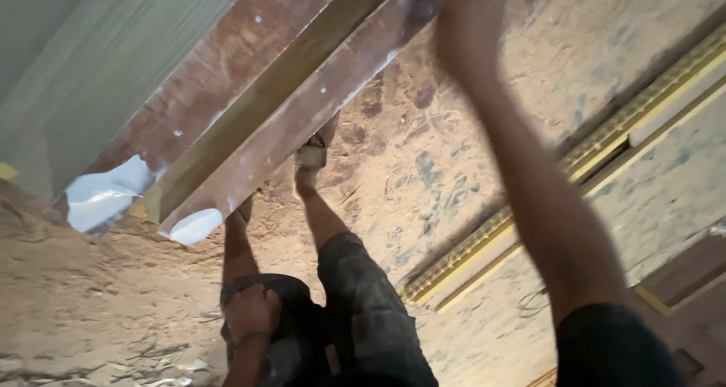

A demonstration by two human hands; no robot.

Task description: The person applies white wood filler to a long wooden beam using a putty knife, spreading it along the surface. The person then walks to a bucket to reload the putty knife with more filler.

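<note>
The right hand [454,1] is stretched far out to the upper end of a long wooden board [302,99], reddish-brown with a pale strip along its middle; motion blur hides the fingers, so whether they are clamped on the wood or merely pressed against it cannot be told. The left hand [249,311] is curled into a loose fist on the thigh, holding nothing. The board slants over a dusty floor [423,167], its lower end near the feet, beside a grey sheet [98,62]. This looks like steadying or shifting the board; the next move probably needs a firm grip and a second hand.
</note>
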